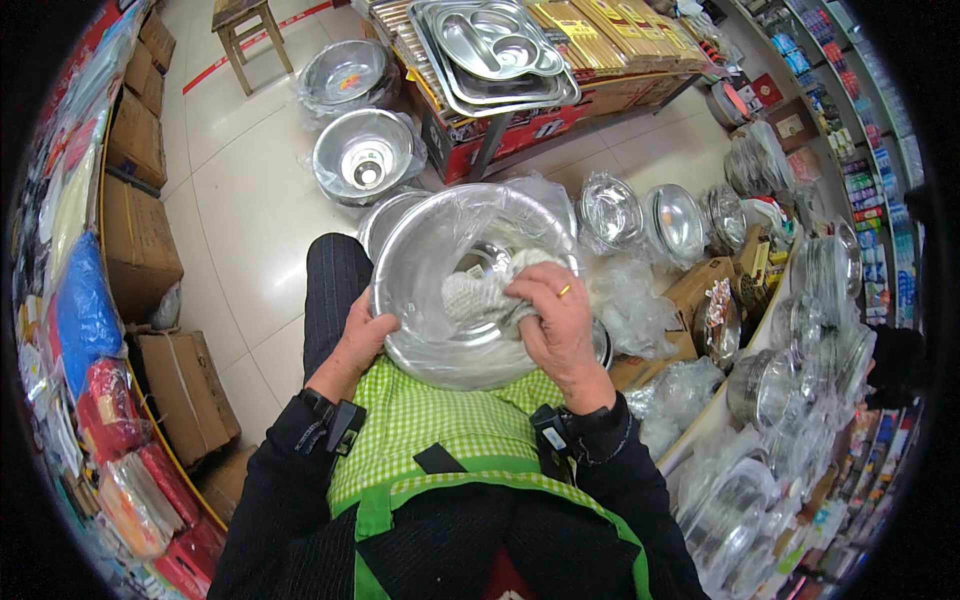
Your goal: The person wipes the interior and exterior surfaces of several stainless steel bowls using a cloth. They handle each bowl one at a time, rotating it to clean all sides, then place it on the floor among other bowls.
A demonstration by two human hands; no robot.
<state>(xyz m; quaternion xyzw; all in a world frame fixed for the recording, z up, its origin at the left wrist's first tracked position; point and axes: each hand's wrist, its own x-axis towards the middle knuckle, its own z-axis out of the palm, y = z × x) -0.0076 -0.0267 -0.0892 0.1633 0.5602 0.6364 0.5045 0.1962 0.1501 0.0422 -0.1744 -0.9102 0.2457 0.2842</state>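
Observation:
A large stainless steel basin tilts over my lap, and clear plastic film lines or wraps much of it. My left hand grips the basin's left rim, thumb on top and fingers beneath. Bunched in my right hand is a whitish knitted cloth, possibly a glove, held over the basin's inside at the right. A small pale label shows near the bottom of the bowl. The cloth and my fingers hide part of the inner wall.
Two plastic-wrapped basin stacks stand on the tiled floor ahead. Compartment trays lie on a low display table. Wrapped steel plates and crumpled plastic bags are at my right, beside a shelf of metalware. Cardboard boxes line the left.

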